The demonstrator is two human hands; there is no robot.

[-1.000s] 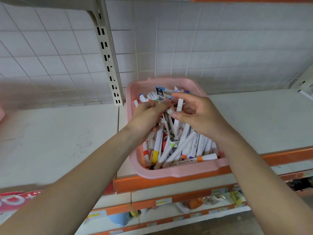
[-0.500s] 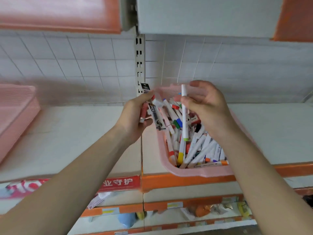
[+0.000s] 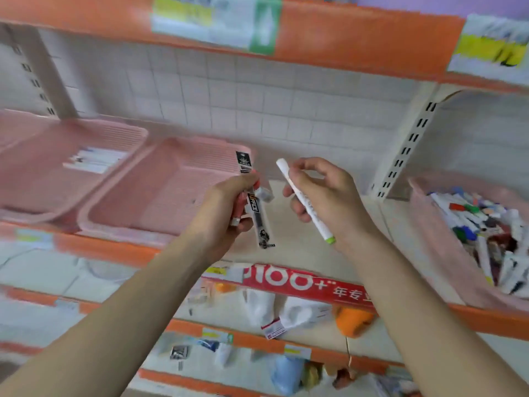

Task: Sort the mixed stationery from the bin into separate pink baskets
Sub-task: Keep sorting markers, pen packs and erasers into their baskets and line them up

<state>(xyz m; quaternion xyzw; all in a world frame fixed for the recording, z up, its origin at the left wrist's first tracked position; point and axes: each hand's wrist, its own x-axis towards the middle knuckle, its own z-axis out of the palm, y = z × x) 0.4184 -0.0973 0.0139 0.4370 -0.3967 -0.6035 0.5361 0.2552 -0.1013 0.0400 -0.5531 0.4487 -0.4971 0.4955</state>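
Here's the long cream metal shelf with the orange front lip (image 3: pixel 380 224). At its left end sit two pink slatted plastic baskets: the far-left one (image 3: pixel 43 184) has a few white items (image 3: pixel 94 160), too blurred to name, and the one beside it (image 3: pixel 160 202) looks bare. At the right edge is the pink plastic bin (image 3: pixel 446 253), heaped with mixed markers.

Both hands are up over the shelf's middle, carrying. The left hand (image 3: pixel 226 213) is curled round a slim black-printed packet (image 3: pixel 259 222) plus some small bits I can't identify. The right hand (image 3: pixel 320 193) pinches a white marker with a green cap (image 3: pixel 310 209).

This looks like the delivery step: next, each item needs lowering over its matching basket and releasing, one type per basket.
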